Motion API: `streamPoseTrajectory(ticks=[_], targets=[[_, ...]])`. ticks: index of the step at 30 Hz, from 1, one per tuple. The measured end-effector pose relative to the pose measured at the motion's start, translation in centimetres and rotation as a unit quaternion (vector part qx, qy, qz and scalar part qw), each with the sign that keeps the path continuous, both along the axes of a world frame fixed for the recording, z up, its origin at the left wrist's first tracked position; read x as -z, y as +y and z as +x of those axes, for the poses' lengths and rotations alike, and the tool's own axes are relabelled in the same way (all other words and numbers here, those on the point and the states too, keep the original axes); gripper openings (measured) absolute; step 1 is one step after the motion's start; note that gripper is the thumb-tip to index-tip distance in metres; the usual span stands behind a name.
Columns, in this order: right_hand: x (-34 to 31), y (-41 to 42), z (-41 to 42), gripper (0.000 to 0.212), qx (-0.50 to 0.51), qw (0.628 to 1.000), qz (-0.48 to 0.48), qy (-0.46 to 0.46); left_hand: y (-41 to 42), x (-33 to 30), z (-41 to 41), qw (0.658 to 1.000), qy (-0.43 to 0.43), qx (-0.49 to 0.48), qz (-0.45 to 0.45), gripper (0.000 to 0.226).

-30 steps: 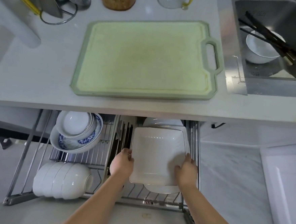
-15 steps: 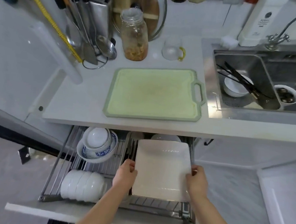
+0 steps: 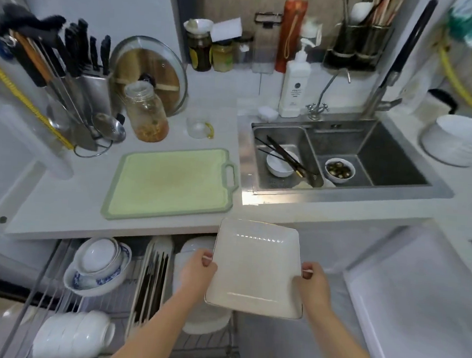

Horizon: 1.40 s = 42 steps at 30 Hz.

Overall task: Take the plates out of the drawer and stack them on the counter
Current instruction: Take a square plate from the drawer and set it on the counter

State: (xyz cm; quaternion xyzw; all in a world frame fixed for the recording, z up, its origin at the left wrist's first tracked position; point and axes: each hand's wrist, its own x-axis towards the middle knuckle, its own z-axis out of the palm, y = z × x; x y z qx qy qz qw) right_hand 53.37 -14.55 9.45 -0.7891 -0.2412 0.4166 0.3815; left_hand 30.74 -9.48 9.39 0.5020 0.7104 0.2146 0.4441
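Square white plate [image 3: 256, 267] held level above the open drawer [image 3: 126, 291], left hand [image 3: 197, 271] at 9 o'clock and right hand [image 3: 310, 282] at 3 o'clock, fingers [image 3: 206, 259] closed on its side rims.

my square plate [image 3: 255, 267]: glossy white ceramic | drawer rack [image 3: 62, 287]: bare wire metal | cutting board [image 3: 170, 184]: matt green plastic | sink [image 3: 337, 195]: brushed steel

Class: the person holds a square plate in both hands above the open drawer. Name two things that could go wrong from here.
1. The square plate is pinched only at its side edges by the left hand and right hand; it could slip onto the crockery below.
2. Its far edge sits near the counter lip and might knock it.
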Motion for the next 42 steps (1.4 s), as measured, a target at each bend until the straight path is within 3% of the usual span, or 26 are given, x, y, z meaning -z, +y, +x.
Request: streamPoseTrajectory(ticks=[12, 19, 29, 42], targets=[[-6.1, -1.2, 19.8, 0.026, 0.066, 0.993, 0.096, -0.019, 1.9, -6.0, 20.2, 0.992, -0.105, 0.025, 0.057, 0.027], [-8.7, -1.4, 28.2, 0.026, 0.142, 0.982, 0.123, -0.031, 4.8, -8.2, 30.2, 0.986, -0.116, 0.090, 0.074, 0.030], [-9.1, 0.4, 36.2, 0.026, 0.261, 0.958, 0.107, -0.049, 11.1, -8.7, 41.9, 0.965, -0.113, 0.223, 0.079, 0.035], [-7.3, 5.4, 42.6, 0.026, 0.439, 0.890, 0.124, -0.003, 20.9, -7.5, 55.4, 0.925, -0.134, 0.353, 0.047, 0.023]])
